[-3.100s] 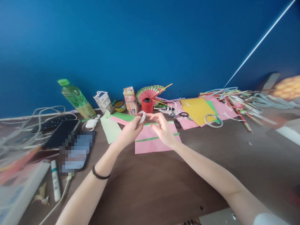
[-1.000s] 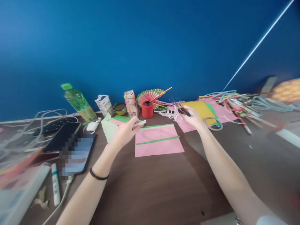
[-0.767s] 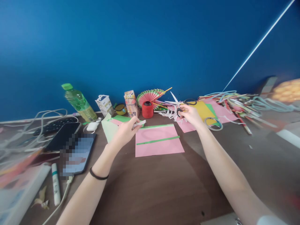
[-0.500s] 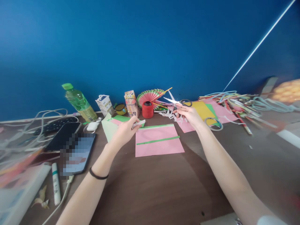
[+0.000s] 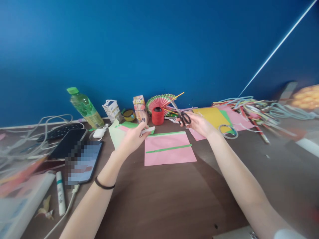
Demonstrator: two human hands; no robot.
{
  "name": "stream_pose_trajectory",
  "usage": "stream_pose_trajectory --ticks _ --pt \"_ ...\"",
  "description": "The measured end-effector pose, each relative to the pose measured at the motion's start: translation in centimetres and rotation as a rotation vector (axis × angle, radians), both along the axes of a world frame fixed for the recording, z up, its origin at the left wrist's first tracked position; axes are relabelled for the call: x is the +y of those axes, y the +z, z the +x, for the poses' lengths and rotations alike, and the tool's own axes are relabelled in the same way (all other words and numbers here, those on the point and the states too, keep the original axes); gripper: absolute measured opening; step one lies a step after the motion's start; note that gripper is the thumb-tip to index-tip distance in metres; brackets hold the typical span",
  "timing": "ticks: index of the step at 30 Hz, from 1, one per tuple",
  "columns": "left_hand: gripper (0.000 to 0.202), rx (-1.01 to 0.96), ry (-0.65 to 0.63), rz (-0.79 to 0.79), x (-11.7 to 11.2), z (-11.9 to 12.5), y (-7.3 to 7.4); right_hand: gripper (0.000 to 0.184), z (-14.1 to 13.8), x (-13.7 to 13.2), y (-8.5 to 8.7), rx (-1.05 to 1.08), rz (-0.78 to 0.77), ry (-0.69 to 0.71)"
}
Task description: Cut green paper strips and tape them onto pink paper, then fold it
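Observation:
My left hand (image 5: 133,139) is closed in a pinch on a small white strip (image 5: 149,130), which looks like paper. Beside and behind its fingers lie a pale green sheet (image 5: 114,135) and a darker green piece (image 5: 129,125). In my right hand (image 5: 199,125) are black-handled scissors (image 5: 184,119), raised above the desk with the blades pointing up and to the left. Between the hands, a pink sheet (image 5: 169,158) lies flat, with one green strip (image 5: 169,148) across its middle and another along its far edge.
Along the blue wall stand a green bottle (image 5: 86,109), a small carton (image 5: 112,111), a red spool (image 5: 158,117) and a pleated paper fan (image 5: 159,99). Yellow paper (image 5: 208,116) and a tape roll (image 5: 228,132) lie right. Phones (image 5: 86,164), cables and a marker (image 5: 60,194) are left.
The scissors have turned in my right hand: their blades, spread apart before, now appear together and point more steeply upward. My left hand keeps its place with the white strip.

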State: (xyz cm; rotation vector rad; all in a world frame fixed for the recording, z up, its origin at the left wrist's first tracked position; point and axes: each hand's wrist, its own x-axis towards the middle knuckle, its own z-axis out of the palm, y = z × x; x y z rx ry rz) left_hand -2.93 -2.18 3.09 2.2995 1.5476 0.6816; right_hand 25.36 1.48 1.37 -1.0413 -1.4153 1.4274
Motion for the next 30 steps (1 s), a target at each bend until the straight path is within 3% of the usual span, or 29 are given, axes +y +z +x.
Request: stream_pose_trajectory --ticks 6,11,13,30 --pt "0.016 0.004 -0.056 -0.037 -0.3 -0.2 0.3 0.032 0.9 -0.7 0.3 -0.041 0.02 0.147" --pt "0.017 0.067 -0.074 -0.058 -0.5 -0.3 0.6 0.032 1.4 -1.6 1.4 -0.342 -0.057 0.518" --pt "0.016 0.079 -0.083 -0.053 -0.6 -0.2 0.7 0.033 1.3 -1.9 1.7 -0.384 -0.07 0.601" --pt "0.019 0.079 -0.167 -0.062 -1.0 0.6 0.5 0.032 0.0 -2.3 2.4 -0.439 -0.101 0.608"
